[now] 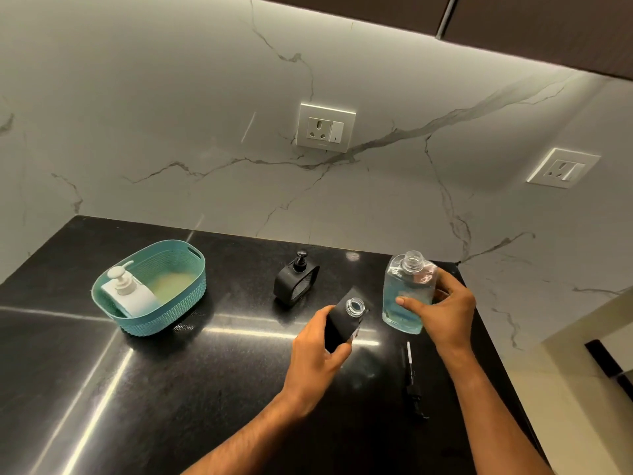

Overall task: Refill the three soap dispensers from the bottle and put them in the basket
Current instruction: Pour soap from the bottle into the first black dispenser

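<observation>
Item 1, counter (171, 389): black polished stone, streaked with light reflections, backed by a white veined marble wall.

Item 2, basket (164, 313): teal plastic, woven pattern, slot handles, standing at about 9 o'clock from the hands, well apart from them. Contents: one white dispenser (128, 296) with its cream pump head fitted, leaning against the near-left wall of the basket.

Item 3, black dispenser with pump (295, 281): rounded body, pump head on, upright on the counter at about 11 o'clock from the left hand, between basket and bottle, touching neither.

Item 4, open black dispenser (339, 323): pump removed, clear threaded neck showing, tilted with the neck toward 1 o'clock. Held by the left hand (317, 358), fingers wrapped round its lower body, thumb on the near face.

Item 5, bottle (404, 296): clear plastic, uncapped, part full of blue liquid (level somewhat above the middle), roughly upright, just beside the open dispenser at its 2 o'clock. Whether its base touches the counter cannot be told. Held by the right hand (442, 310), fingers curled round the far side, thumb pressed on the front.

Item 6, loose pump (412, 382): black head with a pale dip tube, lying flat on the counter at 6 o'clock from the bottle, between the two forearms.

Item 7, wall sockets: one (325, 126) at 12 o'clock above the black dispenser, another (563, 169) at 2 o'clock.
</observation>
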